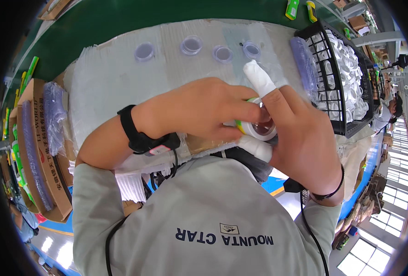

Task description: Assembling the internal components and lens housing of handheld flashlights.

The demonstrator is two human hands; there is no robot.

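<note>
Both hands meet at the right middle of the padded table around a round white-rimmed piece (260, 130) with a green and yellow body and a shiny inside. My left hand (231, 110) wraps its fingers round it from the left. From the right, my right hand (296, 126) closes on its rim; white covers sit on its index finger and thumb. The fingers hide much of the piece. Beyond the hands stand several clear plastic ring-shaped cups (191, 45), the nearest just past the covered index fingertip.
A black plastic crate (335, 99) full of white ring parts stands at the right, with a wrapped clear stack (303, 64) beside it. At the left is a cardboard box (52, 170) with wrapped clear stacks. Green and yellow flashlights (292, 9) lie on the far green surface.
</note>
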